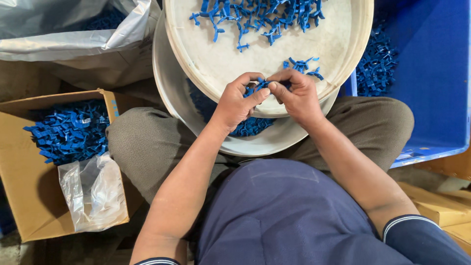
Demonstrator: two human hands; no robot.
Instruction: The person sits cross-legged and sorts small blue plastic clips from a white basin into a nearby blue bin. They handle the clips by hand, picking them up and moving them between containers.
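My left hand (238,100) and my right hand (297,95) meet over the near rim of a round cream tray (206,64). Together they pinch a small blue plastic part (260,86) between fingertips. More small blue parts (260,17) lie scattered across the far side of the tray, and a few blue pieces (301,65) sit just beyond my right fingers. Under the tray sits a larger pale basin (171,103) holding blue parts (250,126) below my hands.
A cardboard box (29,196) at my left holds a heap of blue pieces (68,132) and a clear plastic bag (93,191). A blue crate (436,73) with blue parts stands at the right. A grey plastic sack (73,34) lies at the upper left. Brown cartons (436,206) sit at the lower right.
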